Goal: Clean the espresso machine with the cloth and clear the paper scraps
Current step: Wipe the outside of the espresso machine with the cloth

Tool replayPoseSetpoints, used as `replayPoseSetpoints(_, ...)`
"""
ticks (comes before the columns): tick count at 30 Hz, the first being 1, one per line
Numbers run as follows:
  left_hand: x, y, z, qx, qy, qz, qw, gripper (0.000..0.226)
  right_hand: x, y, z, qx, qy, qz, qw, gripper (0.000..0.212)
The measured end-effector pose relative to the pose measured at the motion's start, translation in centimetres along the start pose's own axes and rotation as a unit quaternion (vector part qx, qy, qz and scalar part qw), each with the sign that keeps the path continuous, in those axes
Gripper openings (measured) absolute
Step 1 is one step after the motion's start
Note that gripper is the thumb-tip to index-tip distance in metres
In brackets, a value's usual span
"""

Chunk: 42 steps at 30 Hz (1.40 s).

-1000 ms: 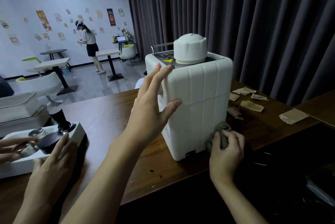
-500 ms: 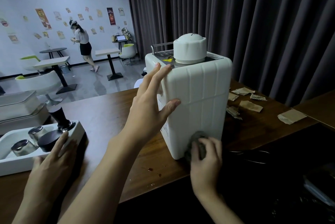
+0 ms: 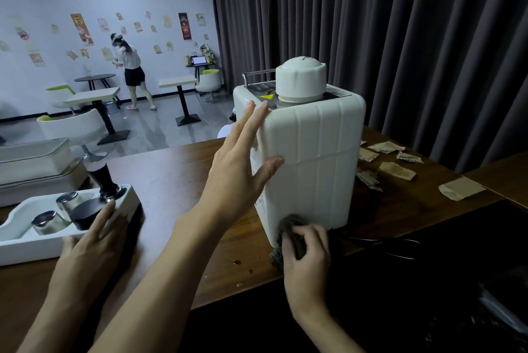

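Machine: the white espresso machine point(image 3: 311, 164) stands upright on the wooden counter point(image 3: 177, 181) near its front edge. Its long axis is vertical, with the ribbed panel facing the camera. It is judged heavy, rigid and smooth-walled, best steadied at an upper corner. The left hand point(image 3: 237, 175) lies spread flat there. The right hand point(image 3: 308, 255) bunches the soft dark cloth point(image 3: 285, 224) against the lower corner. Paper scraps point(image 3: 397, 171) lie beyond the machine, to its right.

Espresso machine point(image 3: 308, 158): one, right. Cloth point(image 3: 287, 224): one, near right. Paper scraps point(image 3: 397, 171): six, far right. My hands: two, left hand point(image 3: 237, 169) and right hand point(image 3: 307, 252). Another person's hand point(image 3: 94, 238): one, near left. White tray point(image 3: 28, 249): one, left. Metal cups point(image 3: 47, 221): two. Tamper point(image 3: 103, 181): one.
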<state>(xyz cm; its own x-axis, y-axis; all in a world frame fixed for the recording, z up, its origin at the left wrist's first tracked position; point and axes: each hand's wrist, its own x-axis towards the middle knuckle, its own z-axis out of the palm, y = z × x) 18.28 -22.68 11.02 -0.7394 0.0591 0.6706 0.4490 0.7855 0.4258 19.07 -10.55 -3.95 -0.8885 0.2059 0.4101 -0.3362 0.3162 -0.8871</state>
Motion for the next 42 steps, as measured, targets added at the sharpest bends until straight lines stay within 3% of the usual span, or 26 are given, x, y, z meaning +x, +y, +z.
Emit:
replayPoseSetpoints(3,-2.4,0.0,0.5,0.075,0.051,0.001,0.996,0.077,1.3,-0.3,-2.3,0.084,-0.081,0.071,0.991,0.024)
replayPoseSetpoints(6,-6.5,0.4,2.2,0.005,0.125,-0.069,0.99,0.043,2.6,-0.8,-5.0,0.174,-0.168,0.106,0.964,0.036)
replayPoseSetpoints(9,-7.9,1.7,3.5,-0.173,0.003,-0.237,0.956,0.017,3.8,-0.8,-7.0,0.187,-0.239,0.07,0.95,0.038)
replayPoseSetpoints(11,-7.9,2.5,4.1,-0.237,-0.047,-0.292,0.925,0.018,4.5,-1.1,-8.0,0.183,-0.28,0.024,0.942,0.038)
replayPoseSetpoints(15,-7.5,3.8,4.7,-0.278,-0.028,-0.293,0.914,0.011,5.2,-1.9,-9.1,0.182,-0.338,-0.034,0.923,0.048)
replayPoseSetpoints(20,-7.6,3.9,4.6,-0.337,0.029,-0.322,0.884,0.012,6.2,-2.1,-10.3,0.197,-0.397,0.099,0.891,0.064)
replayPoseSetpoints(23,-7.4,4.3,4.2,-0.362,0.029,-0.328,0.872,0.02,6.5,-2.2,-10.8,0.188,-0.44,0.093,0.873,0.046)
replayPoseSetpoints(27,-7.4,4.3,3.8,-0.333,0.004,-0.315,0.889,0.02,6.9,-2.5,-11.1,0.177,-0.429,0.088,0.881,0.017)
replayPoseSetpoints(32,-7.5,3.7,3.9,-0.292,-0.013,-0.343,0.893,0.023,7.9,-1.8,-11.5,0.149,-0.401,0.104,0.898,0.015)
replayPoseSetpoints(35,-7.7,4.1,4.2,-0.311,-0.021,-0.344,0.886,0.025,8.1,-1.8,-11.9,0.198,-0.372,0.111,0.9,0.033)
replayPoseSetpoints(38,-7.7,4.3,4.4,-0.308,-0.022,-0.343,0.887,0.014,8.4,-1.8,-12.5,0.208,-0.397,0.124,0.885,0.058)
replayPoseSetpoints(40,-7.5,4.4,4.3,-0.273,-0.046,-0.341,0.898,0.009,8.6,-2.1,-12.8,0.178,-0.395,0.114,0.894,0.052)
replayPoseSetpoints(42,-7.4,4.5,4.2,-0.247,-0.091,-0.334,0.905,0.027,8.9,-2.6,-13.0,0.187,-0.388,0.115,0.895,0.042)
